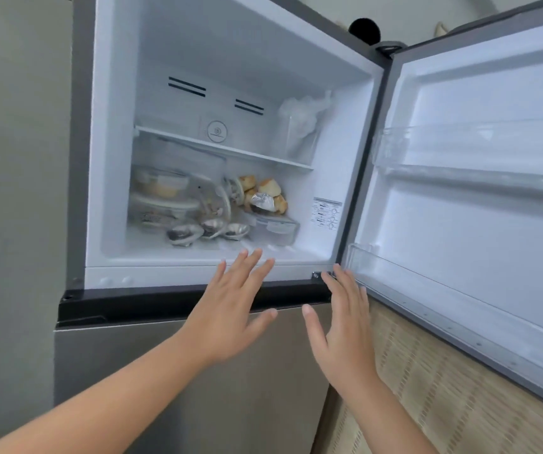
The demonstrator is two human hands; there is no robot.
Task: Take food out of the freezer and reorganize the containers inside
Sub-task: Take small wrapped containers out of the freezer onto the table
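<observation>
Head cam: freezer (116,158) wide open, stacked lidded containers (162,201) at 9 o'clock on its floor, buns (265,191) on another container (275,227) at 3. Left hand (230,309) and right hand (345,326) hover below the sill, fingers spread wide, holding nothing. Door (479,198) swung right.

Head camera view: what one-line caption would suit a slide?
Both empty hands, left and right, reach toward the open freezer holding stacked containers and foil-wrapped food.

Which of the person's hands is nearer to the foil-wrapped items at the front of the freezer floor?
Left. The left hand reaches just below and right of the foil-wrapped items, fingertips at the freezer's front edge. The right hand is farther right, by the door hinge corner.
</observation>
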